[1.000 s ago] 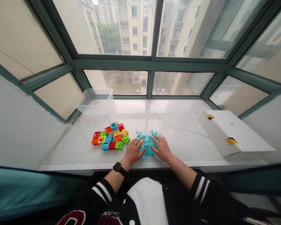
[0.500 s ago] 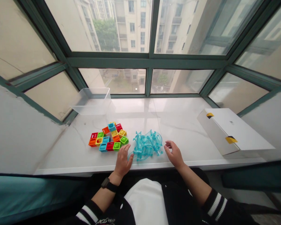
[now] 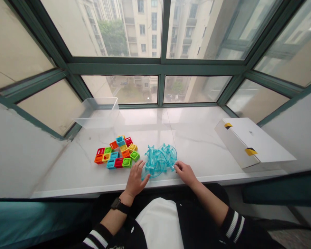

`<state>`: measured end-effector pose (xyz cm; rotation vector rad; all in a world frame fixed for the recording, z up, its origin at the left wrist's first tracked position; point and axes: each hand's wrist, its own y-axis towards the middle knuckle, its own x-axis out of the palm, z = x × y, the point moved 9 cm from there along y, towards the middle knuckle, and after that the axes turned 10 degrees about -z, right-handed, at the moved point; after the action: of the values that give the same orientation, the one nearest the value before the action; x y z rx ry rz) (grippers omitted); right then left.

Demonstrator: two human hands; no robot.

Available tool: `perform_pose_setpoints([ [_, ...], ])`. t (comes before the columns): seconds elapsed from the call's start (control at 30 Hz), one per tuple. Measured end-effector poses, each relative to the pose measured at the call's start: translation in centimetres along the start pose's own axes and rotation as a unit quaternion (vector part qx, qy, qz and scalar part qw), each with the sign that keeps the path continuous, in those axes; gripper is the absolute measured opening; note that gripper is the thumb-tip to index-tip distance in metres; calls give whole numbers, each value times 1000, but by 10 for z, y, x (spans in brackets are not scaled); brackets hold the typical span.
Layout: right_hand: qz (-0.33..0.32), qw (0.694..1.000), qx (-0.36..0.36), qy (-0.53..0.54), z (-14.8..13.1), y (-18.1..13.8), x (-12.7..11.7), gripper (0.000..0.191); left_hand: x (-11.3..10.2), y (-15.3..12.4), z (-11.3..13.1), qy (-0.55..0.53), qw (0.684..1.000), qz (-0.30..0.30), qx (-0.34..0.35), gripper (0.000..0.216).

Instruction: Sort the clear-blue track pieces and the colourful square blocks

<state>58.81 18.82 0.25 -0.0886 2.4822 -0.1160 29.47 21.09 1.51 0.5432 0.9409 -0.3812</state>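
Observation:
A tangled heap of clear blue plastic track pieces lies on the white sill between my hands. My left hand rests at the heap's near left side, fingers apart, holding nothing. At the heap's right edge my right hand has its thumb and fingers pinched at a blue piece; its fingertips partly hide the grip. Left of the heap lie colourful plastic blocks in red, orange, yellow, green and blue, close to my left fingertips.
A clear plastic bin stands at the back left by the window. On the right lies a white box with yellow and black tabs. The front edge of the sill runs just before my body.
My right hand has moved left to the heap, and its fingers have closed at the edge. My left hand stays almost where it was. The whole view has shifted slightly.

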Motion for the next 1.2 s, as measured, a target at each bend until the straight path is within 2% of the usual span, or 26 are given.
perform_pose_setpoints([
  [0.27,12,976,-1,218,12,5,-1,37,2,2,6,5,999,-29,26,79],
  [0.47,89,960,18,264,28,8,-29,44,4,2,1,-4,999,-30,20,74],
  [0.73,197,943,65,259,84,2,-77,55,3,3,3,-8,1000,-21,15,68],
  [0.97,234,948,131,169,133,4,-114,53,1,3,3,-12,1000,-20,9,68],
  [1.2,256,939,217,78,170,16,-159,33,4,4,-1,-9,1000,-23,11,68],
])
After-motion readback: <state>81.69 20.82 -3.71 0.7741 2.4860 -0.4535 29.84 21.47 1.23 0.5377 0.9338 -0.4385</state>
